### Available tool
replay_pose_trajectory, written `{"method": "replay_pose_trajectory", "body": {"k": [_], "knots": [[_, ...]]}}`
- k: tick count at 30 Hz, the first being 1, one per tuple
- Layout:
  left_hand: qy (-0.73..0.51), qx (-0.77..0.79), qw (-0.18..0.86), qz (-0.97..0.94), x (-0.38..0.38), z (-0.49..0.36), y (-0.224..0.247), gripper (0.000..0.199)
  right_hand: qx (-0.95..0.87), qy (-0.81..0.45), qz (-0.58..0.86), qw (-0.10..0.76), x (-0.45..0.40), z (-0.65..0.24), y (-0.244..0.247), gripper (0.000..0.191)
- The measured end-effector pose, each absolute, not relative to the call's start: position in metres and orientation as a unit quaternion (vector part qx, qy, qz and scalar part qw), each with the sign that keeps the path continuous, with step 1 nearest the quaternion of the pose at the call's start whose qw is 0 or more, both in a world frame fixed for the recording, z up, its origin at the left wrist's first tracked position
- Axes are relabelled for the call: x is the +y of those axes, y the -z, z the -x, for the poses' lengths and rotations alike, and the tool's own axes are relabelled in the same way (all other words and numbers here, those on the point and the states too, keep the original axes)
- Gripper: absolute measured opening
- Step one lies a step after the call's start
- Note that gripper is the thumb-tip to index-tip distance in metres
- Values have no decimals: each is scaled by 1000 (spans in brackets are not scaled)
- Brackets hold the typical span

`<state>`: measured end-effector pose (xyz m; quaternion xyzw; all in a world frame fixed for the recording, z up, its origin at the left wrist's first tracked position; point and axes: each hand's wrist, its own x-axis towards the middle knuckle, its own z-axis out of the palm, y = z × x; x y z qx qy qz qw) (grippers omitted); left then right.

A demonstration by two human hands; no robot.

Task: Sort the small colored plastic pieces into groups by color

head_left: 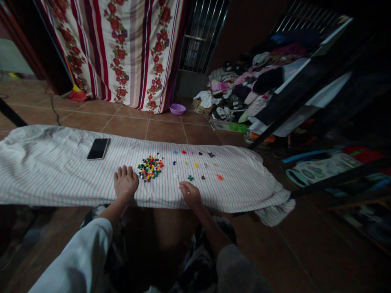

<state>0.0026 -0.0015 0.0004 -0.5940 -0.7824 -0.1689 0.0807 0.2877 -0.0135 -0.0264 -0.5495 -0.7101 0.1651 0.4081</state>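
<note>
Small coloured pieces (150,168) lie in a loose heap on the striped cloth (61,175) that covers the table, between the person's two hands and a little farther from the body than either. The left hand (125,182) rests palm down on the cloth, open, its fingers slightly apart and pointing away from the body; it lies just beside the heap's left edge and grips nothing. The right hand (191,195) is mostly closed, with thumb and forefinger brought together at the tips; whether a piece sits between them is too small to tell. Those tips are just beside the white pieces (176,176), with the green cluster (190,178) just beyond the hand.

To the right of the heap, more pieces stand in three rows of little groups sorted by colour, the orange cluster (219,177) at the right end of the nearest row. Any marks on the pieces are too small to read. A phone (98,149), its screen dark, lies beyond the left hand and to its left.
</note>
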Motion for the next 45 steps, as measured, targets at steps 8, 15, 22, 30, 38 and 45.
{"method": "replay_pose_trajectory", "body": {"k": [8,15,22,30,38,45], "knots": [[180,-783,83,590,1,-1,5,47,-778,-174,466,384,-8,-230,25,28],[181,-783,76,590,2,0,6,48,-778,-152,503,344,3,-198,27,30],[196,-781,62,589,3,0,7,48,-780,-123,527,314,8,-185,28,34],[198,-779,68,591,1,0,5,48,-771,-100,550,306,6,-180,31,29],[194,-782,65,589,2,0,7,48,-777,-100,546,298,4,-180,25,19],[201,-779,66,590,2,1,9,49,-759,-124,563,302,3,-179,21,9]]}}
